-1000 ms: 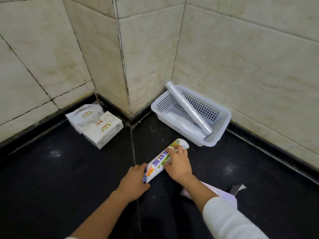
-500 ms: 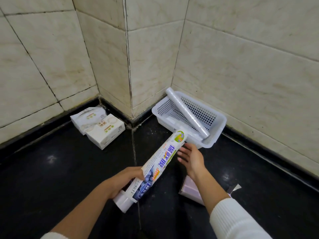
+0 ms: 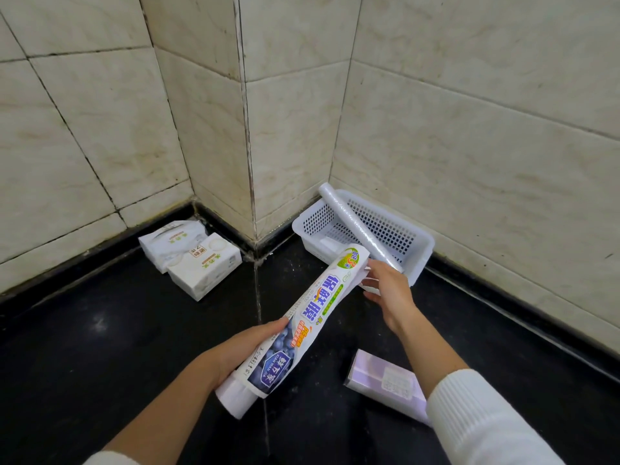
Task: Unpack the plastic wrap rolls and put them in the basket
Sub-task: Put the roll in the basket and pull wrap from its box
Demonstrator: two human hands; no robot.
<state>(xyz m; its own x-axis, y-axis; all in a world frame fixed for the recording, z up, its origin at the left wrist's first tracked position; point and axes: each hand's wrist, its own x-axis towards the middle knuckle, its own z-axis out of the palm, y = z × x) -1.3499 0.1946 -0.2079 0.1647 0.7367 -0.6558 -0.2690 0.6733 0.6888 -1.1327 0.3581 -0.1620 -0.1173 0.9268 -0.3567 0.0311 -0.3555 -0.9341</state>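
Plastic wrap roll (image 3: 302,322), in its printed paper sleeve, is held above the dark floor (image 3: 100,347) just in front of the white basket (image 3: 421,253), its far end tilted up toward the basket's near rim. The left hand (image 3: 235,352) is wrapped around the lower part of the roll, where bare white film pokes out of the sleeve; the right hand (image 3: 389,292) sits at the top end with fingers spread, touching the sleeve's torn edge rather than gripping it. One unwrapped roll (image 3: 360,226) already leans across the basket, one end propped over its back rim. The likely risk is that the sleeve, pulled from the top, lets the slick roll slide out of the bottom and roll away across the floor, or that a new roll knocks the propped one off the rim. The sleeve is white with blue characters and a blueberry picture. Left of the basket lie tissue packs (image 3: 198,260); near it, a lilac box (image 3: 385,384)
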